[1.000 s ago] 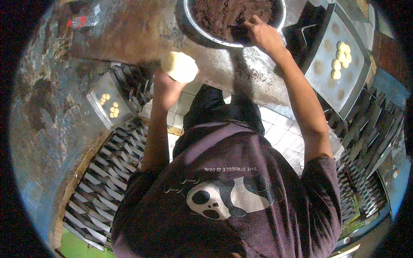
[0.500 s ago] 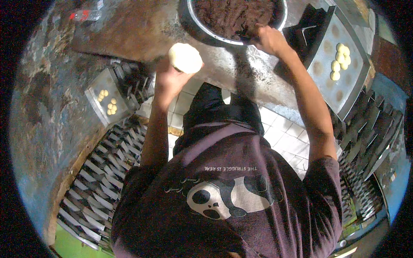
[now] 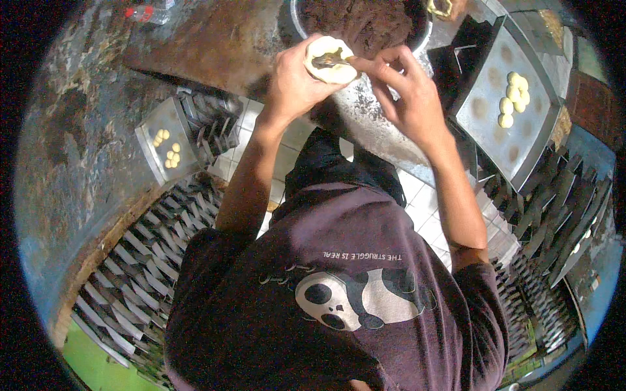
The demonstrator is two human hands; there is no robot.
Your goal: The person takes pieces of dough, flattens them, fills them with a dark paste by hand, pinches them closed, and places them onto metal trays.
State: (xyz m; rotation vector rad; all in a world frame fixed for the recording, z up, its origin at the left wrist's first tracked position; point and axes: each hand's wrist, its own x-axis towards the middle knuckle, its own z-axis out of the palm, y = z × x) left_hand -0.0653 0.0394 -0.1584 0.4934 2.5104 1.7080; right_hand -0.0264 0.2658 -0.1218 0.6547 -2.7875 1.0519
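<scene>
My left hand (image 3: 292,86) is closed around a cupped piece of pale dough (image 3: 330,76), with dark brown stuff inside its opening. My right hand (image 3: 411,101) has its fingers bent at the dough's right side; what its fingertips grip at the opening is too small to make out. Just beyond both hands sits a large metal bowl (image 3: 295,16) full of brown, paste-like filling (image 3: 365,23). A metal tray (image 3: 492,143) at my right carries several round dough pieces (image 3: 514,92); a smaller tray (image 3: 154,164) at my left carries several more.
A plastic bottle with red on it (image 3: 149,14) lies at the far left of the worn worktop (image 3: 195,42). Stacked dark metal trays (image 3: 137,274) flank me on both sides. Another small object (image 3: 440,8) is beside the bowl's right rim. White floor tiles (image 3: 424,202) show below.
My right hand has left the bowl and come to the dough. My left hand has raised the dough toward the bowl, and its opening now shows dark stuff inside.
</scene>
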